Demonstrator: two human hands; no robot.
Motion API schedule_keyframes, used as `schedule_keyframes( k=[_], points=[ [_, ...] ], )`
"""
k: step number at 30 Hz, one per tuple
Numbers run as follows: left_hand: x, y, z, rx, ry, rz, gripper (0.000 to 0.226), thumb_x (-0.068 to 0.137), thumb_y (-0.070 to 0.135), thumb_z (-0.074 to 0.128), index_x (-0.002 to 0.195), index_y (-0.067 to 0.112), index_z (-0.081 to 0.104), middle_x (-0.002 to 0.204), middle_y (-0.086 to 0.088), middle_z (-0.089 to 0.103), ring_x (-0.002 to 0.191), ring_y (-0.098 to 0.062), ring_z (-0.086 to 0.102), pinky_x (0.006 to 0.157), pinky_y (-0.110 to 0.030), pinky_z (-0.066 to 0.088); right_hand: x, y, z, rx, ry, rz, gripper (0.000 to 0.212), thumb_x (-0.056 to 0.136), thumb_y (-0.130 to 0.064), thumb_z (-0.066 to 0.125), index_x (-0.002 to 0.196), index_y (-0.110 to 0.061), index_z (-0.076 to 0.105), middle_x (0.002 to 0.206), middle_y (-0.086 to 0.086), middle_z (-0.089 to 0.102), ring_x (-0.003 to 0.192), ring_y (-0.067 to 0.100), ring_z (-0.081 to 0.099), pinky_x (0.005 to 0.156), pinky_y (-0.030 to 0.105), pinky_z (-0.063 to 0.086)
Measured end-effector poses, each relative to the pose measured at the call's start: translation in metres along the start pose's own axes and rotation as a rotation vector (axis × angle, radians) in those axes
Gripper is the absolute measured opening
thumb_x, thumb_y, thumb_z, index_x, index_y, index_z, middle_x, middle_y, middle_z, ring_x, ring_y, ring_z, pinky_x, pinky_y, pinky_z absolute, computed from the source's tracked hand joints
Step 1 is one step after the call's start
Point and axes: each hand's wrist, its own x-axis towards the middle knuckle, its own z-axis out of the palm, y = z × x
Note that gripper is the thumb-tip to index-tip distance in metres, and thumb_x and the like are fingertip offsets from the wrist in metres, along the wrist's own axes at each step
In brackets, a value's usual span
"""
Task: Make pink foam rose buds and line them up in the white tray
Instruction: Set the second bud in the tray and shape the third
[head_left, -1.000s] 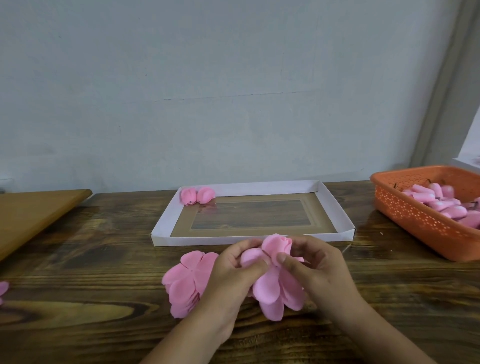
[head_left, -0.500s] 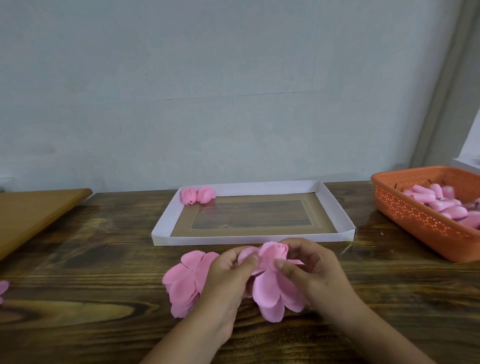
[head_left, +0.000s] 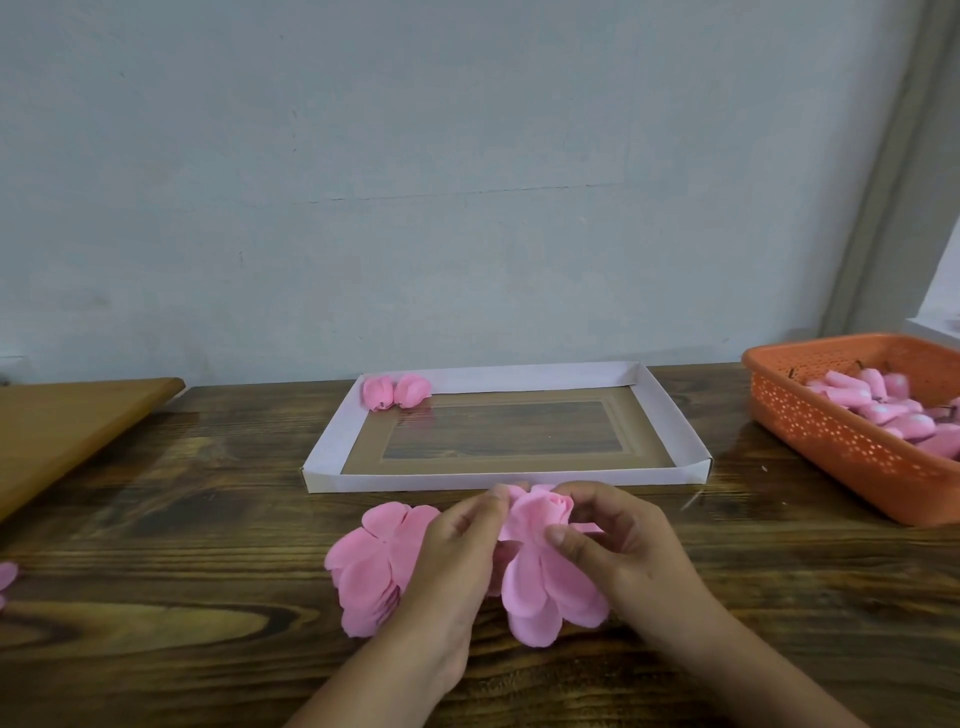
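A pink foam rose bud (head_left: 543, 512) with loose petals hanging below it sits between both hands, just in front of the white tray (head_left: 670, 405). My left hand (head_left: 457, 556) pinches the petals on the bud's left side. My right hand (head_left: 618, 545) curls round the bud from the right, thumb on a petal. Two finished pink buds (head_left: 396, 392) lie side by side in the tray's far left corner. A stack of flat pink petal pieces (head_left: 371, 566) rests on the table, partly under my left hand.
An orange perforated basket (head_left: 831, 441) with several pink foam pieces stands at the right. A wooden board (head_left: 67, 421) lies at the left. A pink petal scrap (head_left: 6, 577) shows at the left edge. A wall rises behind the tray.
Both hands have lowered the bud slightly toward the table, and the fingers have folded the petals closer round its tip.
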Motion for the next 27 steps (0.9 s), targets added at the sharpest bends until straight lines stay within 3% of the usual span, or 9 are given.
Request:
schedule_keyframes(
  k=[4,10,13,16,20,23,27],
  points=[
    [-0.0031,0.0011,0.0018,0.029,-0.025,0.073,0.032,0.105,0.035,0.050,0.104,0.025,0.080,0.103,0.002,0.079,0.105,-0.017,0.073,0.098,-0.039,0.057,-0.0002,-0.0003,0.0006,-0.029,-0.001,0.011,0.019,0.094,-0.007,0.066,0.105,-0.020,0.073,0.100,-0.001,0.076,0.095,0.017,0.073,0.079,0.031,0.060],
    [-0.0010,-0.0012,0.0009,-0.046,-0.062,0.100,0.027,0.102,0.034,0.057,0.113,0.018,0.076,0.109,-0.007,0.078,0.107,-0.026,0.073,0.098,-0.051,0.057,0.0013,-0.0015,-0.0001,-0.057,0.076,0.047,0.014,0.094,-0.011,0.068,0.102,-0.020,0.074,0.095,-0.003,0.077,0.093,0.015,0.073,0.082,0.039,0.061],
    [0.0007,-0.0049,-0.0004,-0.017,-0.082,0.105,0.020,0.101,0.020,0.061,0.111,0.024,0.077,0.105,-0.006,0.079,0.102,-0.023,0.075,0.083,-0.037,0.061,0.0022,-0.0013,-0.0005,-0.068,0.108,0.060,0.014,0.094,-0.012,0.068,0.102,-0.022,0.074,0.095,-0.003,0.077,0.094,0.015,0.072,0.085,0.043,0.060],
    [0.0011,-0.0074,-0.0003,0.030,-0.051,0.113,0.032,0.103,0.013,0.053,0.099,0.031,0.079,0.099,-0.002,0.080,0.096,-0.018,0.076,0.070,-0.024,0.058,0.0021,-0.0011,-0.0004,-0.079,0.106,0.066,0.014,0.093,-0.014,0.069,0.102,-0.023,0.074,0.096,-0.004,0.077,0.094,0.014,0.071,0.084,0.043,0.060],
    [-0.0010,-0.0064,0.0015,0.026,-0.039,0.133,0.030,0.105,0.017,0.052,0.102,0.028,0.079,0.102,0.002,0.080,0.100,-0.013,0.075,0.080,-0.024,0.060,0.0016,0.0001,0.0000,-0.071,0.094,0.065,0.014,0.094,-0.014,0.069,0.103,-0.023,0.074,0.096,-0.004,0.077,0.094,0.014,0.072,0.083,0.040,0.060],
    [-0.0037,-0.0036,0.0029,0.022,-0.048,0.159,0.035,0.105,0.017,0.053,0.099,0.038,0.079,0.101,0.007,0.080,0.097,-0.006,0.074,0.075,-0.018,0.058,0.0013,0.0002,-0.0001,-0.068,0.095,0.055,0.015,0.094,-0.013,0.068,0.103,-0.024,0.074,0.096,-0.004,0.077,0.093,0.014,0.072,0.080,0.037,0.061],
    [-0.0032,-0.0042,0.0028,-0.001,-0.038,0.140,0.028,0.103,0.014,0.055,0.104,0.027,0.080,0.103,0.003,0.080,0.100,-0.012,0.075,0.085,-0.027,0.061,0.0017,-0.0009,0.0003,-0.099,0.084,0.053,0.018,0.094,-0.011,0.068,0.104,-0.025,0.074,0.097,-0.007,0.077,0.094,0.010,0.072,0.082,0.035,0.060]
  ],
)
